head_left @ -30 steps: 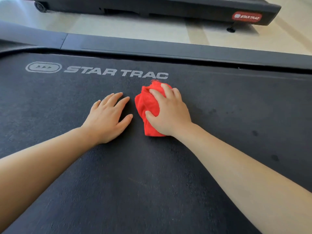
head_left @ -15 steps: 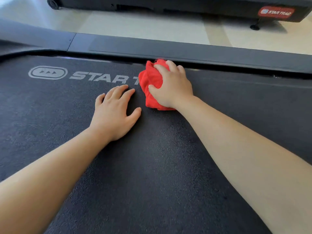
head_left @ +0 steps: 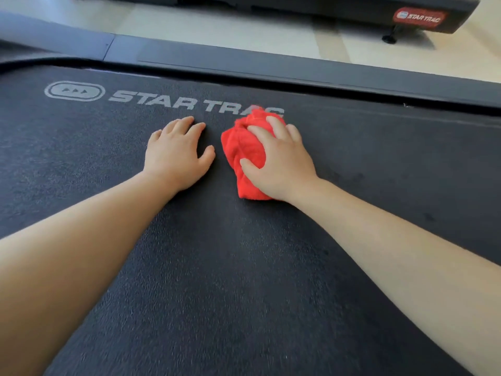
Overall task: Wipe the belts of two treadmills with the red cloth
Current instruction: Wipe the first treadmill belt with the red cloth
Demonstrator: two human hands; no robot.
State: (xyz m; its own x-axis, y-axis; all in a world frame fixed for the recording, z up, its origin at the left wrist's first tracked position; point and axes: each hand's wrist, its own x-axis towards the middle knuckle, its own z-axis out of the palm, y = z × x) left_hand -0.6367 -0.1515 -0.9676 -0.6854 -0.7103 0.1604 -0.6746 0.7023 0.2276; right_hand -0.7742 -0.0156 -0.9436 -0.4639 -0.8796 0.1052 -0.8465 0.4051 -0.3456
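A bunched red cloth (head_left: pixel 245 147) lies on the dark treadmill belt (head_left: pixel 244 280), just below the end of the white STAR TRAC lettering (head_left: pixel 173 100). My right hand (head_left: pixel 282 161) presses down on the cloth, fingers curled over its top and thumb against its near side. Just left of it, my left hand (head_left: pixel 177 154) rests flat on the belt with fingers spread, holding nothing. A second treadmill (head_left: pixel 352 9) stands across the floor at the top of the view.
A dark side rail (head_left: pixel 298 63) runs along the far edge of the belt. Beyond it is pale floor (head_left: pixel 230 31). The second treadmill carries a red STAR TRAC badge (head_left: pixel 418 17) and a small foot (head_left: pixel 389 38). Dark spots mark the belt at right (head_left: pixel 428 217).
My right hand pushed the cloth away to the far rail, then pulled it back toward me to just below the lettering. My left hand stayed flat on the belt.
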